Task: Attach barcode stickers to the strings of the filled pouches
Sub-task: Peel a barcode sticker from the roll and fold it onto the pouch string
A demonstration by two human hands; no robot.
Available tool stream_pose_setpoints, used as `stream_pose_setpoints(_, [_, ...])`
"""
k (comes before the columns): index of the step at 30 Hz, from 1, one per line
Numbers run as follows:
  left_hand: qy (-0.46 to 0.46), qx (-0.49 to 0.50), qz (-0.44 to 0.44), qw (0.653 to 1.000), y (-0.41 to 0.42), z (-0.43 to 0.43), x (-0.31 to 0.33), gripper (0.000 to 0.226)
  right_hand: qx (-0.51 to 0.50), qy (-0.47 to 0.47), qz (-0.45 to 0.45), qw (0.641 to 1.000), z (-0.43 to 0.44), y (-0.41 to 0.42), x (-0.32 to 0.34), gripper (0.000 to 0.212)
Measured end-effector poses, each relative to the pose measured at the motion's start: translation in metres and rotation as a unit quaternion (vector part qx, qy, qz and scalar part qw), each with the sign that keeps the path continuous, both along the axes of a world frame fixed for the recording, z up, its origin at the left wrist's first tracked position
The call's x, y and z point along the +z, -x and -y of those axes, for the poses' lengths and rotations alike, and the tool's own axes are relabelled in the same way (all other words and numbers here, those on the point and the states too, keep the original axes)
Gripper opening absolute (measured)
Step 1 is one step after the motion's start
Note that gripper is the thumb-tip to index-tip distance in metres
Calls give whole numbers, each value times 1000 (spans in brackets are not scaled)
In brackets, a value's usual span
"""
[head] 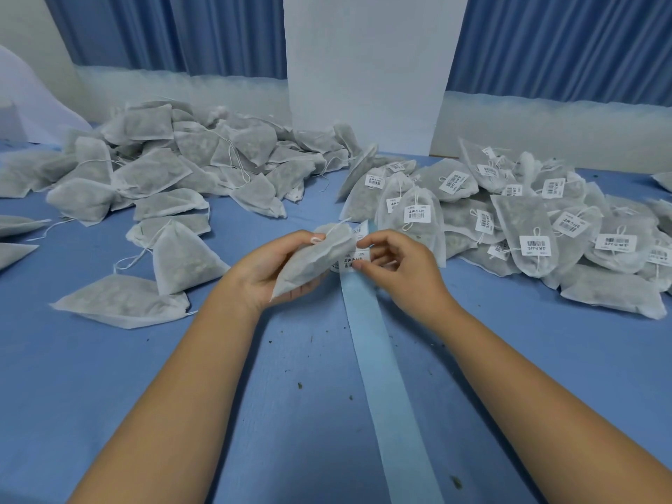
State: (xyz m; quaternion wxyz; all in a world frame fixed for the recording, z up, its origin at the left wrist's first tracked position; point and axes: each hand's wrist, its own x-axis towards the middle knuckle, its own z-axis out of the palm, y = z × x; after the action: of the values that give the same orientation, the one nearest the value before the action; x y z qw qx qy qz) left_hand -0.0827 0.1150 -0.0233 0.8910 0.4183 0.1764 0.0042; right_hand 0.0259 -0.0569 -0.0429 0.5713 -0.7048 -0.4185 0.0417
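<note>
A pale blue liner strip (385, 376), smooth and ribbon-like, runs up the middle of the surface (109, 376), which is covered in a matte blue cloth. Both hands meet at the far end of the strip.

The left hand (276, 265), just left of the strip, curls around a filled pouch (312, 254). It is a soft, pillow-shaped bag of thin white non-woven fabric, with dark, coarse contents showing grey through it. The thumb lies over the pouch's gathered neck, where a thin white string (329, 231) loops out.

The right hand (396, 265), just right of the strip, has its fingers bent. Its thumb and fingertips pinch a small rectangular white barcode sticker (354, 260), printed with black bars and characters. The sticker sits over the strip's far end and touches the lower edge of the pouch.

2 heaps flank the strip. On its left, well apart, is a loose heap of unlabelled pouches (174, 169), crumpled and angular, with their strings trailing. On its right, near the far end, is a heap of labelled pouches (527, 220), each carrying a flat white sticker on its string.

Dark green crumbs (300, 385) speckle the cloth on both sides of the strip. Beyond its far end stands a plain white panel (363, 67), with pleated blue curtains (563, 41) on either side.
</note>
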Motion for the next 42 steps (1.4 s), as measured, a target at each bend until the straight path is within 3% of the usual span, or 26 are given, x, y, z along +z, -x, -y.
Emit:
stream_pose_setpoints(4, [71, -8, 17, 997, 1, 3, 3, 12, -45, -14, 86, 995, 2, 1, 0, 22])
stream_pose_setpoints(5, [99, -14, 31, 994, 2, 4, 4, 20, -54, -15, 108, 993, 3, 2, -1, 20])
stream_pose_setpoints(8, [167, -9, 59, 984, 2, 5, 5, 71, -72, -20, 147, 986, 4, 2, -3, 17])
stream_pose_setpoints(9, [165, -4, 56, 985, 2, 5, 5, 76, -75, -20, 155, 985, 4, 3, -3, 16])
stream_pose_setpoints(13, [129, 12, 33, 991, 3, 7, 6, 41, -90, -21, 189, 978, 4, 3, 0, 18])
stream_pose_setpoints(17, [154, -13, 62, 986, 4, 8, 6, 67, -88, -28, 194, 977, 4, 3, 0, 17])
stream_pose_setpoints(21, [161, -35, 61, 984, 4, 11, 9, 47, -53, -13, 209, 976, 5, 4, 1, 17])
stream_pose_setpoints(34, [184, -13, 52, 982, 3, 11, 8, 54, -105, -18, 321, 941, 7, 9, 3, 16])
stream_pose_setpoints(38, [173, -4, 59, 983, 3, 12, 8, 68, -118, -16, 332, 936, 9, 9, 3, 15])
stream_pose_setpoints(42, [156, -11, 48, 987, 5, 13, 10, 52, -126, -16, 320, 939, 8, 11, 3, 13])
